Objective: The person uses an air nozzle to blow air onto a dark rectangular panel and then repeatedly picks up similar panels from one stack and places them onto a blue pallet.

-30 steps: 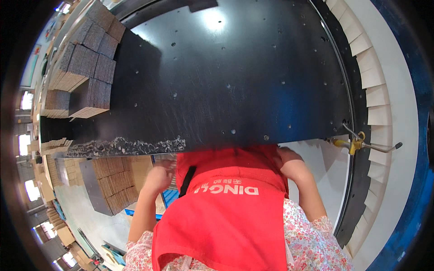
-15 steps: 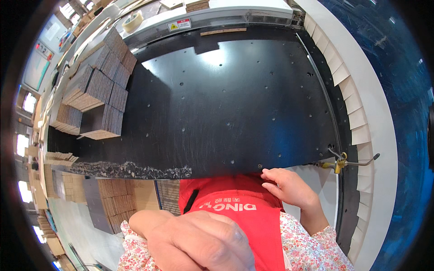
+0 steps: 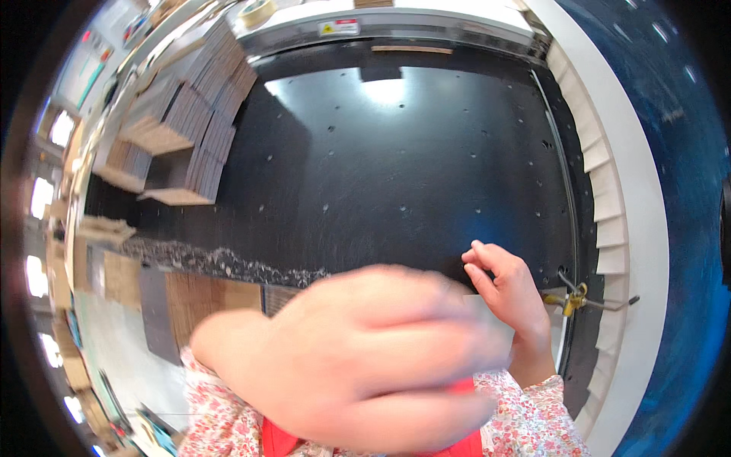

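My left hand point(image 3: 365, 350) is raised close to the camera. It is large and blurred, shows its back, and hides my chest and part of the table's near edge. Whether it holds anything cannot be made out. My right hand point(image 3: 510, 293) rests at the near edge of the wide black table point(image 3: 396, 167), with its fingers bent, fingertips on the surface and nothing in it. A strip of red apron point(image 3: 278, 442) shows below my left hand, between floral sleeves.
Stacks of brown cardboard sheets point(image 3: 190, 129) stand on the table's far left. A yellow clamp point(image 3: 571, 299) sits at the near right corner beside my right hand. White ribbed pieces point(image 3: 609, 228) line the right side. More cardboard stacks point(image 3: 205, 305) lie below the left edge. A tape roll point(image 3: 257, 11) sits at the back.
My left hand has risen from beside my apron up toward the camera and now fills the lower middle. My right hand came up onto the table's edge. The view tilted up.
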The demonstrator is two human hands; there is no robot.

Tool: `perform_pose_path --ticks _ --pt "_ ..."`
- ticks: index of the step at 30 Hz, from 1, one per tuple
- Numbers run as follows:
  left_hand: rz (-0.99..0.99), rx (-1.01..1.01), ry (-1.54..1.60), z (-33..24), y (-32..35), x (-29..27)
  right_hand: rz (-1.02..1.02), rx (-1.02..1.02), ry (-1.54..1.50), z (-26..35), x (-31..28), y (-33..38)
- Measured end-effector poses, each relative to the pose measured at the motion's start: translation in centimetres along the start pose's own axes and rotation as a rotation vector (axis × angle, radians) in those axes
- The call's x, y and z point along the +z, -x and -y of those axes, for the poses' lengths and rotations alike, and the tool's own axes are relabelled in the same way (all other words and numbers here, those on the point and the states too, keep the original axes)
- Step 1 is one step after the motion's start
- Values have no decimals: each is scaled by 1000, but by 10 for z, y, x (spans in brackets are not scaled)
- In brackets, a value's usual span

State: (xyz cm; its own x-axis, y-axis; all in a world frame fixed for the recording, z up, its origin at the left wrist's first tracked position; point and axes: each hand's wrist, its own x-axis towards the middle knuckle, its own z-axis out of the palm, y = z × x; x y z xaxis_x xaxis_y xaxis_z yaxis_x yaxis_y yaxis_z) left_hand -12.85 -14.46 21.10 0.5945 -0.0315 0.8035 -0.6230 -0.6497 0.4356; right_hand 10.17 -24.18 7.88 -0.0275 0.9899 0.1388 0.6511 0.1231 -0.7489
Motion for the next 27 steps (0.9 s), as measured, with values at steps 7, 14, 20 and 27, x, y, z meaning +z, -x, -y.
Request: perform_pose_path --ticks 7,14,20,27 --pt "219 -341 90 -7 4 10 271 132 -356 21 -27 1" --pt "115 -811 272 0 53 14 615 564 70 -34 39 76" --pt "55 -1148 476 18 54 36 36 1173 -355 -124 105 155" --pt "13 -1238 559 24 74 60 -14 701 -642 -117 126 134"
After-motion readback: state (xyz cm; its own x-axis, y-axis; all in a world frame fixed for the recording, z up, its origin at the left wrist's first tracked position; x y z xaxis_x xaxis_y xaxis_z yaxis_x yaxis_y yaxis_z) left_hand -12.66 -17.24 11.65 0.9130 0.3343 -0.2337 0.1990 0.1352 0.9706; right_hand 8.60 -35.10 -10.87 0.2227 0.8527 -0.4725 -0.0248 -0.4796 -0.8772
